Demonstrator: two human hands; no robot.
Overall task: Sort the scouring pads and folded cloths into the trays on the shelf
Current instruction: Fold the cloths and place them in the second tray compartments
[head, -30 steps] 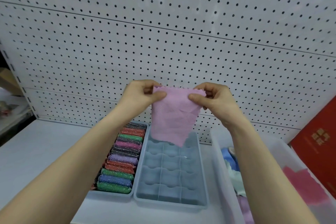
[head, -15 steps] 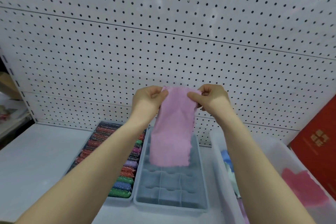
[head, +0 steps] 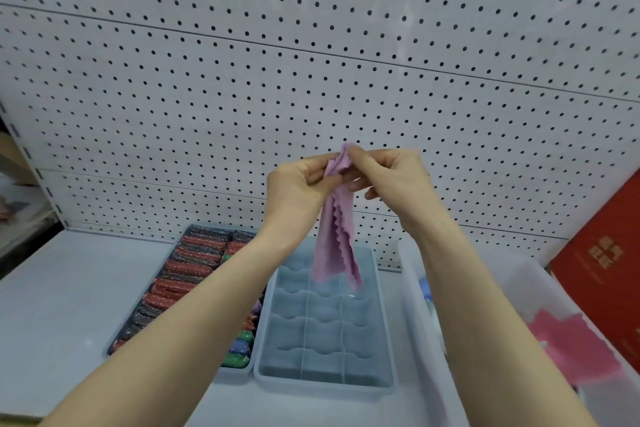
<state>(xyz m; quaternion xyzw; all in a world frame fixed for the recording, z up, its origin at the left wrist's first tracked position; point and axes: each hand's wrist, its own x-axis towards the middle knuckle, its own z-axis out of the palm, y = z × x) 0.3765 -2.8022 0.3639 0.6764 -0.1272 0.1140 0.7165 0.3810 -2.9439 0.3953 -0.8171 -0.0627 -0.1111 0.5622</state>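
You see a bright, even, cool light with no hard shadows; only faint soft shade lies under the forearms on the shelf (head: pixel 62 295). The pegboard (head: pixel 311 80) bows strongly toward the edges from the wide lens. A pale glare washes the far right corner. The bin (head: pixel 412 274) at right looks hazy, and the near corners are soft.

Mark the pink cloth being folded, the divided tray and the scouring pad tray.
pink cloth (head: pixel 334 246), head view, middle of the hanging part.
divided tray (head: pixel 325 383), head view, near rim.
scouring pad tray (head: pixel 232 372), head view, near right rim.
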